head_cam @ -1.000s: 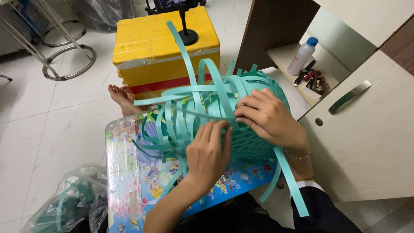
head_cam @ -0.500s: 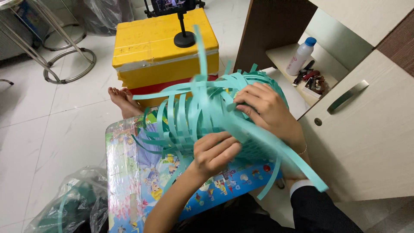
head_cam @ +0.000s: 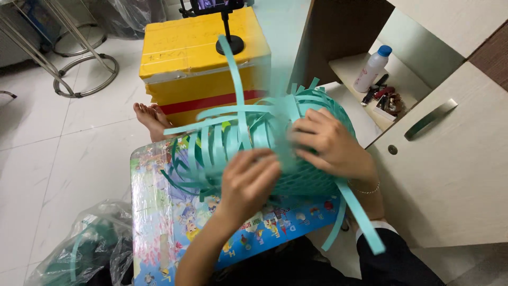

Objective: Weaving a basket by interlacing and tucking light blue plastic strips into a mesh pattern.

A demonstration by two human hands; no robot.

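Observation:
A half-woven basket of teal plastic strips (head_cam: 317, 180) lies on its side on a small colourful cartoon-printed table (head_cam: 159, 222). Loose teal strips (head_cam: 211, 148) fan out from its open end towards the left, and one stands up past the yellow box. My left hand (head_cam: 247, 180) rests on the near side of the basket, fingers curled over strips. My right hand (head_cam: 330, 144) presses on the woven body at the right, pinching a strip. Another long strip (head_cam: 360, 220) hangs down beside my right wrist.
A yellow foam box (head_cam: 201, 53) with a red band stands behind the table, with a black phone stand (head_cam: 228, 37) on top. My bare foot (head_cam: 151, 119) rests by it. A cabinet shelf (head_cam: 370, 74) with a white bottle is at the right. A plastic bag (head_cam: 79, 249) of strips lies lower left.
A long strip that swept across to the lower right now hangs by my right wrist. My left hand has shifted up onto the basket, and the upright strip has swung left.

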